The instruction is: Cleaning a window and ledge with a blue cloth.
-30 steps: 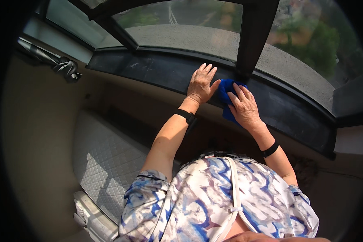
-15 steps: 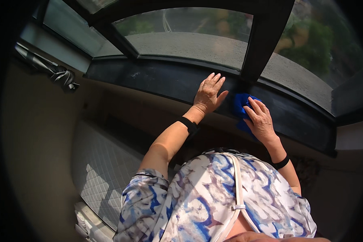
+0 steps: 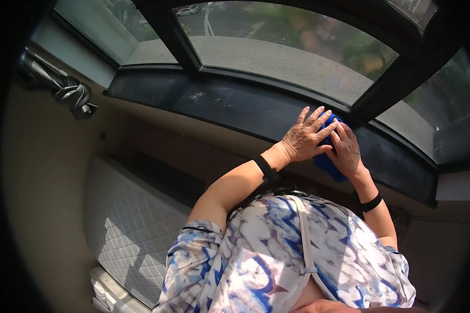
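On the dark window sill (image 3: pixel 235 107), head view, both hands sit together near its right part, just below the black window post (image 3: pixel 397 86) that slants up to the right. Left hand (image 3: pixel 305 138) lies flat, palm down, fingers spread and straight, fingertips pointing up toward the post's base; it rests partly on the sill and partly over the left edge of a blue cloth (image 3: pixel 328 163). Right hand (image 3: pixel 345 151) is just beside the left, touching it, palm down on top of the cloth, fingers close together and slightly bent, pressing the cloth onto the sill. Cloth mostly hidden under both hands; a blue bit shows above the fingers near the post's base and a bigger bit below the right hand at the sill's front edge. Black wristband (image 3: pixel 265 168) on the left wrist, another black band (image 3: pixel 372 202) on the right wrist, both below the sill. Glass panes (image 3: pixel 277 47) run above the sill, left and right of the post. Left of the sill, well apart from the hands, a dark knotted strap (image 3: pixel 73 95) hangs on the wall. Below the sill, lower left, a quilted grey pad (image 3: pixel 130 229) in sunlight. Person's blue and white patterned shirt (image 3: pixel 277 261) fills the bottom, below the hands.
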Demonstrator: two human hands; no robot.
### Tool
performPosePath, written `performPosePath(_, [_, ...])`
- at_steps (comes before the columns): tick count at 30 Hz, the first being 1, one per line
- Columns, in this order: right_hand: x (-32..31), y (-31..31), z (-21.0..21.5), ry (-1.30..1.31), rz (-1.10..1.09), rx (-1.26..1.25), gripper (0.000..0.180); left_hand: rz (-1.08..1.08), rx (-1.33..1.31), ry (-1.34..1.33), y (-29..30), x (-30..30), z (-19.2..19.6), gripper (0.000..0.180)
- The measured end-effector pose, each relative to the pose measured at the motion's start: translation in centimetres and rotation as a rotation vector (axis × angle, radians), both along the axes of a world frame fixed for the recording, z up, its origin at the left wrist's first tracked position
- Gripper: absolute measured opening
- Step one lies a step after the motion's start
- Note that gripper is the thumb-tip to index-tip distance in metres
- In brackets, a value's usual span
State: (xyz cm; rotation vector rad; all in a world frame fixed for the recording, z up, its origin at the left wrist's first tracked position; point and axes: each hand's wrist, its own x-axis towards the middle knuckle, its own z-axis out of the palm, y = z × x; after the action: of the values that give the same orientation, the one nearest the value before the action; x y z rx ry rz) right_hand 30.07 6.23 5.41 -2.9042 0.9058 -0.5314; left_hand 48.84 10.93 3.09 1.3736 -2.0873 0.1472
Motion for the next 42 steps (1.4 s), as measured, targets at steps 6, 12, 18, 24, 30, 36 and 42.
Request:
performPosePath(6, [5.0,-0.3,0.1,-0.021,0.042,-0.006,0.059,0.129,0.067,0.024,-0.1,5.7,0.0,0.063])
performPosePath(12, [10.4,-1.8,-0.6,-0.017,0.123,-0.017,0.047,0.118,-0.108,0.045,-0.5,5.6,0.0,0.051])
performPosePath(18, [11.5,-2.2,-0.7,-0.027,0.141,0.043,0.043,0.161,-0.179,0.070,-0.5,6.0,0.0,0.051])
performPosePath(24, [10.8,-1.9,-0.1,-0.063,0.171,0.103,0.043,0.161,-0.150,0.116,-0.4,6.0,0.0,0.054])
performPosePath(30, [8.3,-0.8,1.3,-0.018,0.220,0.131,0.044,0.175,-0.105,0.105,-0.3,6.1,-0.5,0.055])
performPosePath(36, [4.4,0.5,1.9,0.041,0.214,0.103,0.048,0.190,-0.129,0.057,-0.1,6.1,-0.6,0.050])
performPosePath(42, [0.7,-0.3,4.9,0.039,0.188,0.171,0.047,0.177,-0.137,0.021,-0.3,5.8,-0.5,0.048])
